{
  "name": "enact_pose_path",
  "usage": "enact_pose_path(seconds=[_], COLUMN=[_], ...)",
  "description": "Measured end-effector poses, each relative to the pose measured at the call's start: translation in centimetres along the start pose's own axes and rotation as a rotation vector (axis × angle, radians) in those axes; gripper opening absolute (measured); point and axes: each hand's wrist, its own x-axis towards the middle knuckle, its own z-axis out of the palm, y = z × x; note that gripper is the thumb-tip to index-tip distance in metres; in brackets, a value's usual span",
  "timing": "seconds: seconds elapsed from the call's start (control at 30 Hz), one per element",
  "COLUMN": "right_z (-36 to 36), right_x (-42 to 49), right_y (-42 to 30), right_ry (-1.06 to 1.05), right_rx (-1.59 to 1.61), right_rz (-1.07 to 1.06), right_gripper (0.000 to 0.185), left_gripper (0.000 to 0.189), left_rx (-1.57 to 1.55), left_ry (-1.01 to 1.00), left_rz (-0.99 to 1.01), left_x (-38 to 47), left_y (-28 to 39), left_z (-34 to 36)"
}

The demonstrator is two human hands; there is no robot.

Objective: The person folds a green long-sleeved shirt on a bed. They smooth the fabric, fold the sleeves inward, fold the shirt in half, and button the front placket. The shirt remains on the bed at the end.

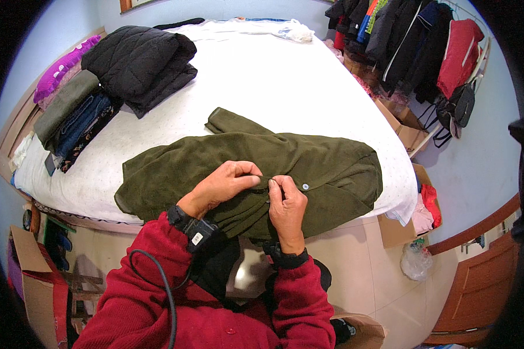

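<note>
An olive-green buttoned garment lies across the near edge of the bed, and its front part hangs over the side. One sleeve points away toward the back left. My left hand pinches the front edge of the garment between thumb and forefinger. Close beside it, my right hand pinches the same edge, the fingertips of both hands nearly meeting. A pale button shows just right of my right hand. Whatever sits between the fingertips is mostly hidden.
On the white-covered bed, a folded black quilted jacket and a stack of folded clothes lie at the left. Clothes hang on a rack at the right. Cardboard boxes and a plastic bag stand on the floor.
</note>
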Motion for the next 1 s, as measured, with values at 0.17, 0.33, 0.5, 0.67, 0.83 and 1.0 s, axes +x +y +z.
enact_pose_path(seconds=[0.17,0.33,0.5,0.67,0.83,1.0], right_z=[0.0,-0.6,-1.3,-1.5,-1.9,-1.8], right_x=[0.1,0.4,0.6,0.7,0.7,0.5], right_y=[-0.2,-0.2,-0.2,0.1,0.9,1.4], right_ry=[-0.020,-0.082,-0.180,-0.222,-0.244,-0.268], right_rx=[0.009,0.075,0.264,0.455,0.543,0.612], right_rz=[0.017,0.161,0.310,0.397,0.341,0.380], right_gripper=[0.004,0.006,0.015,0.022,0.031,0.028], left_gripper=[0.012,0.011,0.008,0.015,0.019,0.016], left_rx=[0.121,0.149,0.134,0.380,0.538,0.425], left_ry=[0.091,0.149,0.110,0.159,0.269,0.275], left_rz=[0.130,0.155,0.147,0.218,0.399,0.265], left_x=[-0.2,0.0,-0.1,-0.3,-0.4,-0.3], left_y=[0.2,0.1,0.1,-0.1,-0.6,-0.7], left_z=[1.2,1.4,1.4,2.4,3.3,2.9])
